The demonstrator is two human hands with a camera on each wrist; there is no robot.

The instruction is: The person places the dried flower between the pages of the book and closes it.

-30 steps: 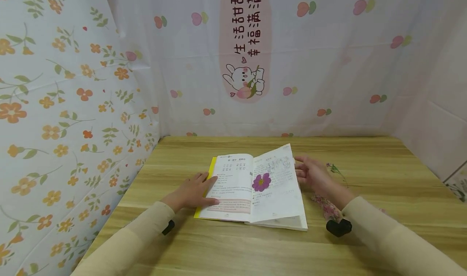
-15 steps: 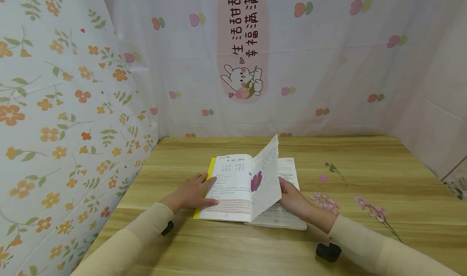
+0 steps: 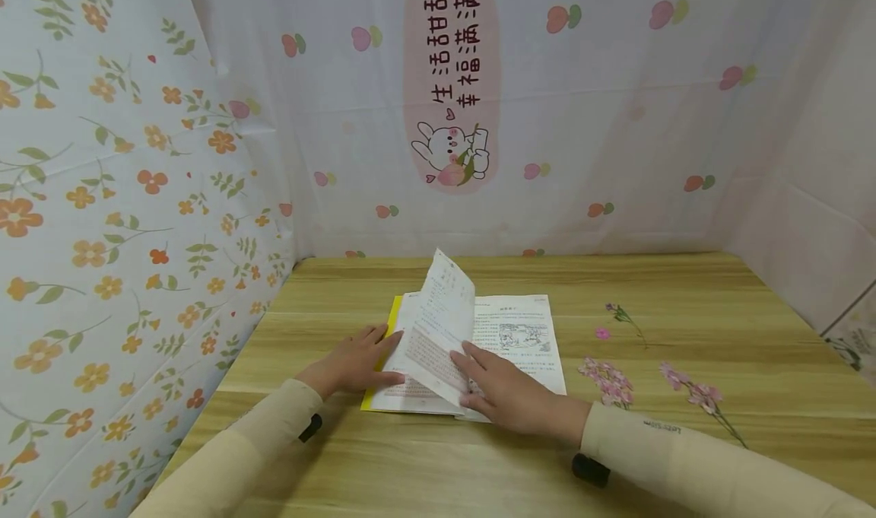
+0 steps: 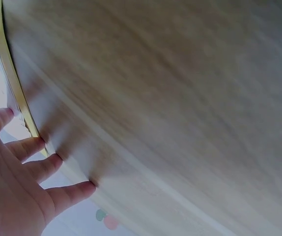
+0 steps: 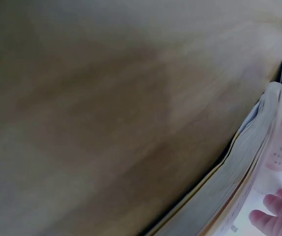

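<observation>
An open book (image 3: 520, 324) with yellow cover edges lies on the wooden table. One of its pages (image 3: 441, 324) stands raised near the spine and leans left over the left-hand page. My right hand (image 3: 516, 396) touches the raised page's lower right part with extended fingers. In the right wrist view, the right fingers (image 5: 273, 216) show beside the thick page block. My left hand (image 3: 352, 362) rests on the book's left edge, thumb on the page. The left wrist view shows its spread fingers (image 4: 38, 167) at the yellow cover edge. The purple flower is hidden.
Right of the book lie a pink flower cluster (image 3: 607, 381), a stemmed pink sprig (image 3: 694, 392), a thin green-stemmed sprig (image 3: 626, 319) and a small pink blossom (image 3: 602, 334). A patterned cloth (image 3: 602, 145) hangs behind the wooden table (image 3: 438, 465).
My right hand has moved left, turning the page from the right side over past the spine. The purple flower has gone from sight; a page with a drawing shows. My left hand stayed put.
</observation>
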